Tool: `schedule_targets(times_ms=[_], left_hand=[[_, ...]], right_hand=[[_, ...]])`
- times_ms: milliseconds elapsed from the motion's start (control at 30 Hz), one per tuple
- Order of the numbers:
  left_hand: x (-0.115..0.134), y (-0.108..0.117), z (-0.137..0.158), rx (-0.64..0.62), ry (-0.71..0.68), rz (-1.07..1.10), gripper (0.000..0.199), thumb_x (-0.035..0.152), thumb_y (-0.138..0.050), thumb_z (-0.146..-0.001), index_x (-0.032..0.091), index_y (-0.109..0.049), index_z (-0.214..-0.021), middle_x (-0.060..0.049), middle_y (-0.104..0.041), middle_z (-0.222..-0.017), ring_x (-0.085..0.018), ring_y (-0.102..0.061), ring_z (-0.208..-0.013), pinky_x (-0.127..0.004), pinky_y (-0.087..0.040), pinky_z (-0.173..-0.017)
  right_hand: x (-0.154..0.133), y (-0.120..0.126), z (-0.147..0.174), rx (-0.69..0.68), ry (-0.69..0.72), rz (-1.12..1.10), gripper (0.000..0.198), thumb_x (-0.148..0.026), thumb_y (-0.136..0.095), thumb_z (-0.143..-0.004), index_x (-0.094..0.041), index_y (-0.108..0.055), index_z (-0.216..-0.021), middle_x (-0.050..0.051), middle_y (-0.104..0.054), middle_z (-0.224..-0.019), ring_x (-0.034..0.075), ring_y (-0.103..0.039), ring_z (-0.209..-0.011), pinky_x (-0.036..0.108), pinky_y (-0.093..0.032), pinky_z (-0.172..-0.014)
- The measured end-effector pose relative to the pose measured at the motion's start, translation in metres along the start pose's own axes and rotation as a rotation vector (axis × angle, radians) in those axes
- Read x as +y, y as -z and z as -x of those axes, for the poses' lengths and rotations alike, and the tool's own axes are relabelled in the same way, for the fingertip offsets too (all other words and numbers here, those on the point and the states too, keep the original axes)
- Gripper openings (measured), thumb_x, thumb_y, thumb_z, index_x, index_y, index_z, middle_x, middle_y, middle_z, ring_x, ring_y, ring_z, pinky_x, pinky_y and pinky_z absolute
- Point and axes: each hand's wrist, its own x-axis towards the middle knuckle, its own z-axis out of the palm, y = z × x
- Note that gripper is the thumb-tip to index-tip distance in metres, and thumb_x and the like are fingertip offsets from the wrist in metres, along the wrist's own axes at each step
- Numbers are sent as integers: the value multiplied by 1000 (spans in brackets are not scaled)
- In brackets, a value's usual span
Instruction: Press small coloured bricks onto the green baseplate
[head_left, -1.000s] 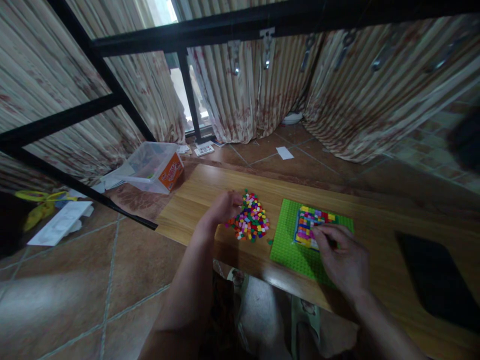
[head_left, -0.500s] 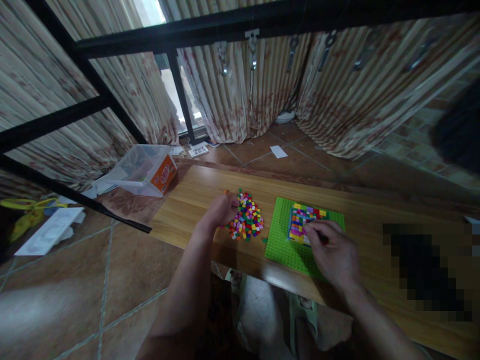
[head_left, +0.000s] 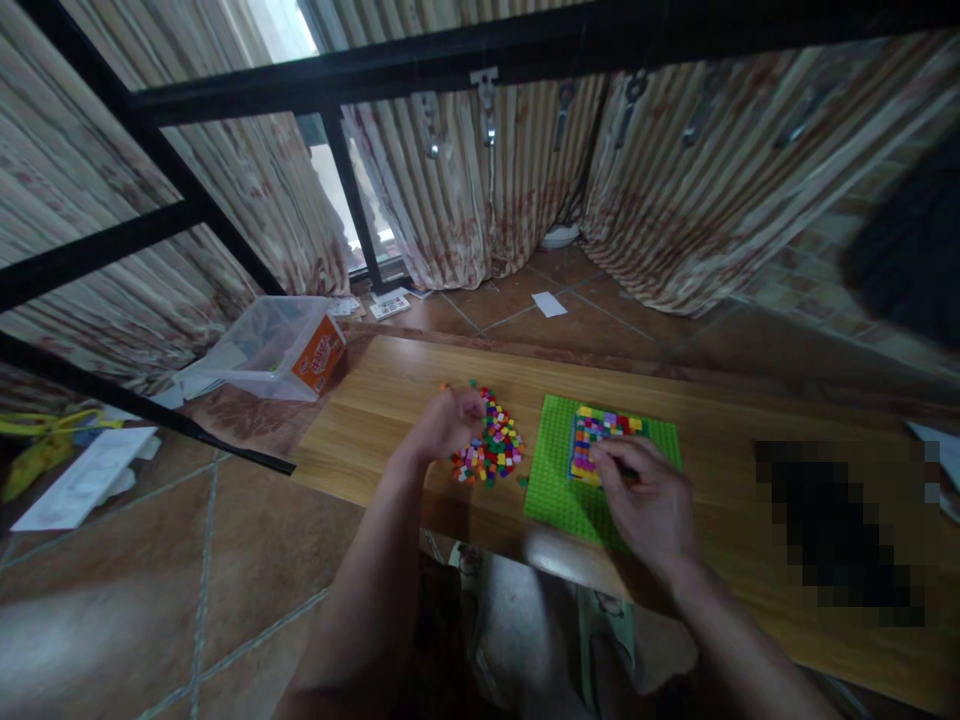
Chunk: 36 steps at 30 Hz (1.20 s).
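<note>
- A patch of coloured bricks [head_left: 596,437] is already pressed onto the far part of the green baseplate [head_left: 555,490]; most studs are left bare.
- The brick pile [head_left: 491,448], just left of the baseplate, is touched by the left hand [head_left: 448,422], fingers curled; whether a brick is held cannot be told.
- The right hand [head_left: 646,500] is pinched at the patch's near edge.
- The baseplate's near edge lies close to the table [head_left: 375,410] edge; bare wood is left beyond it.

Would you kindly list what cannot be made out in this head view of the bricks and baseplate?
- Whether the left hand holds a brick: its curled fingers hide the grip, at the pile of small bricks.
- The near edge of the brick mosaic on the green baseplate: covered by the right hand.
- The dark object on the wooden table, right side: pixelated blur.
- Label on the plastic box: too small to read.
</note>
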Motion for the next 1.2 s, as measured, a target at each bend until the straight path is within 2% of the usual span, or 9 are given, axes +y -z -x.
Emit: schedule_targets(times_ms=[67, 167, 267, 367, 500, 633, 1067, 1133, 1200], left_hand=[[13, -2, 3, -3, -34, 134, 5, 11, -60, -70, 15, -60, -71, -1, -61, -72, -12, -57, -71, -24, -44, -70], [34, -11, 8, -56, -18, 361, 6, 18, -63, -75, 15, -59, -74, 0, -60, -72, -11, -55, -68, -23, -44, -66], [49, -24, 12, -109, 23, 563, 13, 23, -67, -75, 15, -57, -77, 1, -58, -70, -10, -54, -63, -22, -43, -61], [57, -34, 13, -132, 28, 660, 16, 24, -69, -74, 15, -57, -77, 1, -58, -70, -9, -54, -62, -22, -42, -61], [60, -41, 12, -110, 22, 718, 19, 28, -72, -75, 15, -59, -78, 2, -58, -70, -8, -52, -64, -21, -42, -62], [59, -42, 13, -122, 7, 747, 24, 34, -73, -75, 14, -63, -81, 0, -60, -73, -9, -53, -66, -22, -43, -65], [45, -19, 21, -280, 71, 734, 24, 32, -77, -73, 12, -68, -84, -4, -69, -77, -13, -64, -72, -26, -50, -71], [43, -15, 22, -278, 68, 749, 23, 32, -77, -73, 13, -68, -84, -4, -70, -79, -13, -65, -74, -26, -50, -72], [39, -11, 22, -236, 77, 757, 24, 31, -77, -73, 14, -68, -86, -4, -70, -79, -13, -64, -73, -25, -51, -71]], right_hand=[[-9, -7, -1, -15, -55, -100, 21, -38, -58, -88, -21, -70, -88, 4, -69, -90, 18, -64, -84, 33, -50, -77], [-23, -18, -4, -80, -229, -318, 26, -42, -62, -84, -21, -70, -96, 3, -69, -84, 16, -62, -74, 30, -49, -68], [-32, -28, -8, -109, -300, -452, 27, -44, -67, -79, -21, -70, -92, 3, -69, -80, 16, -60, -69, 29, -47, -64], [-37, -33, -9, -107, -322, -532, 22, -42, -68, -77, -21, -69, -82, -1, -64, -67, 13, -55, -60, 27, -44, -58], [-39, -30, -10, -93, -350, -561, 22, -43, -67, -77, -21, -68, -79, -4, -56, -57, 12, -49, -53, 25, -40, -52], [-39, -28, -11, -142, -394, -597, 26, -45, -67, -77, -20, -66, -72, -4, -53, -53, 11, -47, -50, 24, -38, -49], [-49, -45, -5, -219, -649, -901, 32, -47, -78, -64, -18, -69, -73, -3, -59, -58, 9, -48, -49, 24, -42, -47], [-47, -46, -3, -224, -648, -901, 32, -47, -77, -66, -18, -69, -73, -2, -60, -60, 10, -50, -50, 24, -43, -48], [-44, -50, -1, -227, -576, -783, 27, -46, -73, -71, -19, -68, -75, -2, -60, -59, 11, -51, -51, 26, -43, -49]])
